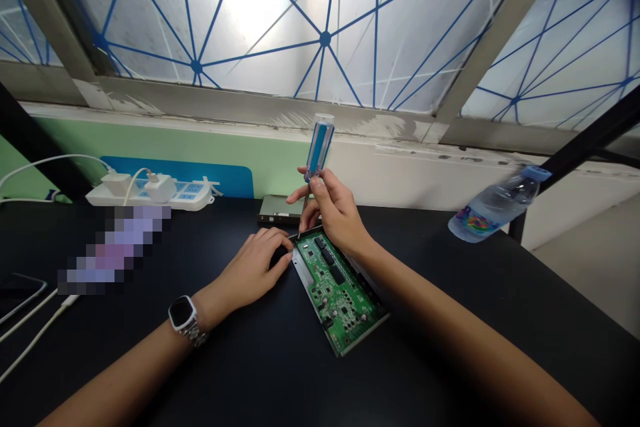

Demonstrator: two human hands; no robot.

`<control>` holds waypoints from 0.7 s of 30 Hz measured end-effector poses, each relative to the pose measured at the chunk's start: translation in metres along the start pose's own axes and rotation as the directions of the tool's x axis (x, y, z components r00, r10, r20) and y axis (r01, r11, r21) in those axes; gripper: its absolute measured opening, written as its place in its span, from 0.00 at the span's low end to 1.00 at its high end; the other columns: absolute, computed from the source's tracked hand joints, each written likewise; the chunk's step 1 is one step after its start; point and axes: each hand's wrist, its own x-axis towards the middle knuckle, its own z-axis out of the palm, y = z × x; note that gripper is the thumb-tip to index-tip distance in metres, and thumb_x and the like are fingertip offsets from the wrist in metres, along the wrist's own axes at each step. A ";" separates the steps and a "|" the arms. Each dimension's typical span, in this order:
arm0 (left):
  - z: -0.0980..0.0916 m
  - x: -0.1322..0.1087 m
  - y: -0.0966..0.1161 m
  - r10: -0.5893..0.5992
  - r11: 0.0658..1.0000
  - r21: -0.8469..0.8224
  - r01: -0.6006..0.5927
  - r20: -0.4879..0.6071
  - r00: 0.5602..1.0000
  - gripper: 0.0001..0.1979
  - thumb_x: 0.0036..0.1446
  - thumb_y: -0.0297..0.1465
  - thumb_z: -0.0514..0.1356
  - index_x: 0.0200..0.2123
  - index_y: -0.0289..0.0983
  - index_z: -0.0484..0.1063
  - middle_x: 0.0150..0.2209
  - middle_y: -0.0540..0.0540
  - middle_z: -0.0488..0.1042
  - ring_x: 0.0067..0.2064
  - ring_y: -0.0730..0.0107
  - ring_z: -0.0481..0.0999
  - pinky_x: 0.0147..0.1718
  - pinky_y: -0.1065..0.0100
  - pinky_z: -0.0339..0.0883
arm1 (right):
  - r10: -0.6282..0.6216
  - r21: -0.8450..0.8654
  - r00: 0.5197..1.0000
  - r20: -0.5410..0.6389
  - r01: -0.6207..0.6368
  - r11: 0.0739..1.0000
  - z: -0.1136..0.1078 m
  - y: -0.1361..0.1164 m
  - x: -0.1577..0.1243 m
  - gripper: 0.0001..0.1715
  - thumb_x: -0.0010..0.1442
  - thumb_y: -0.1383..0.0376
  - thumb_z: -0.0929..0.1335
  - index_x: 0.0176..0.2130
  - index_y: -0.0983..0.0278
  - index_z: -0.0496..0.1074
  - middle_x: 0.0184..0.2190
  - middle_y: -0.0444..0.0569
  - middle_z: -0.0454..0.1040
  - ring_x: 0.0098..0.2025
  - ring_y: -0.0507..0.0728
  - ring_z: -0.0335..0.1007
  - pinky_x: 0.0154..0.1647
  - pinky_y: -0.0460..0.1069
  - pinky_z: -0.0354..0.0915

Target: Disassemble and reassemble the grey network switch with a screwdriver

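Note:
A blue clear-handled screwdriver [320, 147] stands nearly upright in my right hand [343, 213], with thumb and fingers closed around its lower handle and shaft. Its tip reaches down to the far left corner of a green circuit board [333, 293] set in a shallow metal casing [313, 307]. My left hand [257, 260] rests on the table at that same corner, its curved fingers and thumb holding the casing's edge. What lies under the screwdriver tip is too small to make out. A watch [183, 313] is on my left wrist.
Behind the hands, a flat metal box [283, 208] lies against the wall. A white power strip [200, 199] with plugged-in chargers and cables stands at the back left, near a phone [20, 293]. At the right, a water bottle [493, 210] leans by a black frame bar.

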 end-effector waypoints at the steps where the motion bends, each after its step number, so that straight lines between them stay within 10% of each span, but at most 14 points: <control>1: 0.000 0.000 0.000 -0.002 1.000 0.000 0.002 0.001 1.000 0.07 0.71 0.35 0.53 0.45 0.42 0.70 0.50 0.45 0.74 0.53 0.55 0.70 0.52 0.52 0.63 | 0.012 0.004 1.000 -0.018 -0.012 1.000 0.000 0.001 0.000 0.22 0.70 0.47 0.65 0.53 0.57 0.60 0.36 0.44 0.79 0.18 0.48 0.73 0.19 0.45 0.65; 21: 0.000 0.000 0.000 -0.012 1.000 0.003 0.012 0.000 1.000 0.10 0.71 0.37 0.53 0.47 0.42 0.71 0.53 0.44 0.74 0.54 0.54 0.71 0.54 0.51 0.64 | 0.012 0.036 0.999 -0.039 -0.011 0.999 0.000 0.005 0.000 0.22 0.67 0.48 0.69 0.45 0.55 0.55 0.33 0.39 0.79 0.17 0.48 0.71 0.17 0.44 0.64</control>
